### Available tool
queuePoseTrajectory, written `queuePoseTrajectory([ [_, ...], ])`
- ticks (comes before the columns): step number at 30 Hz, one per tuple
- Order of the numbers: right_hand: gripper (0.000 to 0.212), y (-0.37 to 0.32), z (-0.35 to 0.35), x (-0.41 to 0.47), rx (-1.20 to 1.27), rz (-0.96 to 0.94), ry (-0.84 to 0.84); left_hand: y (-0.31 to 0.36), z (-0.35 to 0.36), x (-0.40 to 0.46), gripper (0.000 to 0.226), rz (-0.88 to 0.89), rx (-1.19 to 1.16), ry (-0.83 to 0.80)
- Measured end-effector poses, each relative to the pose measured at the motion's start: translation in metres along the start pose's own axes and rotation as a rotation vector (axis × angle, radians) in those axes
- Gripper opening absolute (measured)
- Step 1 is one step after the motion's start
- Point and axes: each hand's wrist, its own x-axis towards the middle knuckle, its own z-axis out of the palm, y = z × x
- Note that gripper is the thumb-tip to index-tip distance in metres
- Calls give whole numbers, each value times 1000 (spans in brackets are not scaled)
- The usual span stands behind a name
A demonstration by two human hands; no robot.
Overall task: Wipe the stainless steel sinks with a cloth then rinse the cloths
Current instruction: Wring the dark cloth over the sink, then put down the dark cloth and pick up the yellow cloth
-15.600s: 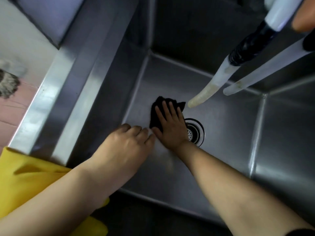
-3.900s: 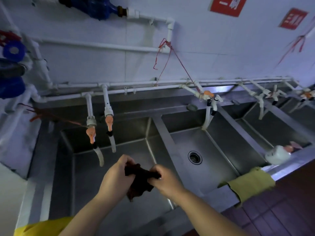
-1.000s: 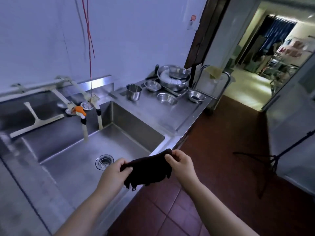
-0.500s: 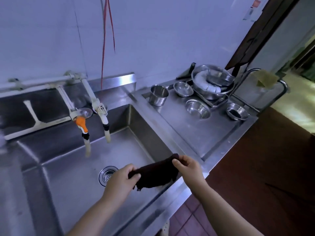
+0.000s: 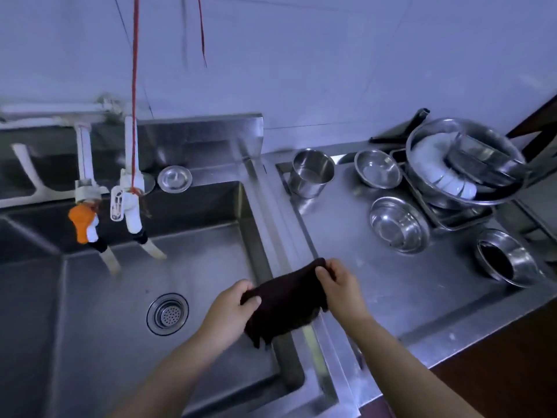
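A dark cloth (image 5: 286,303) hangs stretched between both hands above the right rim of a stainless steel sink (image 5: 265,267). My left hand (image 5: 232,309) pinches its left end over the basin. Its right end is gripped by my right hand (image 5: 340,288), over the edge of the steel counter (image 5: 391,297). The sink's round drain (image 5: 167,314) lies to the left of my hands. Two taps hang at the back of the basin, one with an orange handle (image 5: 83,223) and one white (image 5: 131,203).
On the counter to the right stand a steel cup (image 5: 312,173), several small steel bowls (image 5: 398,224) and a large basin (image 5: 464,161) with white dishes in a rack. A drain plug (image 5: 174,178) sits on the sink's back ledge. Red strings (image 5: 134,86) hang from above.
The view has swung left and down over the last sink and the counter. Both hands still hold the cloth, which now hangs over the sink's right rim rather than over the floor.
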Motion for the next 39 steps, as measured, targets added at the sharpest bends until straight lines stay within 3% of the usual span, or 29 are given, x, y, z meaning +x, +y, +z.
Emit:
queuePoseTrajectory([
  [12,32,5,22,108,-246,-14,-99,-5,22,102,6,-214,46,178],
  [15,20,0,25,123,-295,-33,-129,-3,18,119,2,-224,77,211],
  [16,11,-1,26,126,-300,-18,-150,-2,17,122,6,-231,78,216],
  [20,33,0,25,125,-335,-31,-145,-7,14,114,41,-246,76,234],
  [23,32,-8,27,117,-435,-160,-143,-12,4,94,38,-203,180,247],
  [29,27,-52,59,80,-813,-643,-319,-21,-42,25,29,-212,363,350],
  [34,25,-92,107,29,-895,-763,-511,-37,-87,-49,27,-280,485,445],
  [39,22,-124,159,-36,-962,-915,-569,-69,-122,-136,28,-359,552,542],
])
